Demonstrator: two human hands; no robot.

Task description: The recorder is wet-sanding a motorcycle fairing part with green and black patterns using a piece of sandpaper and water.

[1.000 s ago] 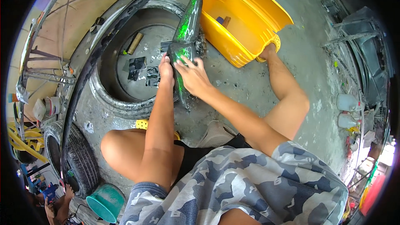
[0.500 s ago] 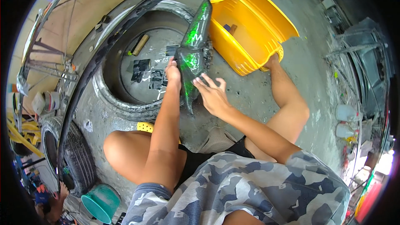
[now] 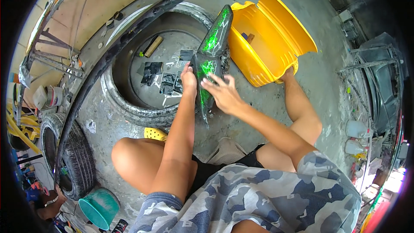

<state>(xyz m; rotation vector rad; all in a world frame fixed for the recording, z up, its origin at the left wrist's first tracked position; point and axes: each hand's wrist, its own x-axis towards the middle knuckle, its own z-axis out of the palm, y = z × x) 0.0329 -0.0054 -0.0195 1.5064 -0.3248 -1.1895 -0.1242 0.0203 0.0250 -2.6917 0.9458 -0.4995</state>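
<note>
A long, pointed, glossy black panel [image 3: 207, 67] with green speckles and white lines, like a vehicle body panel, stands nearly upright in front of me. My left hand [image 3: 188, 80] is closed on its left edge. The fingers of my right hand [image 3: 224, 92] are spread, and the fingertips rest on the panel's lower face. I make out nothing held in that hand; what lies under the fingertips is hidden. Left of the panel, a large tyre [image 3: 113, 90] lies on its side, ringing dark squares [image 3: 152, 73] and a wooden-looking block [image 3: 154, 46] on the floor.
A yellow, open-sided plastic container [image 3: 263, 67] stands right of the panel, against my right foot. A long black strip [image 3: 92, 62] arcs across the left side. Another tyre [image 3: 79, 159] and a green bucket [image 3: 99, 207] sit at lower left, near another person's arm [image 3: 51, 207].
My right hand has slid a little up the panel's face. My left hand still grips its edge. The whole view has shifted slightly, moving the scene right and down.
</note>
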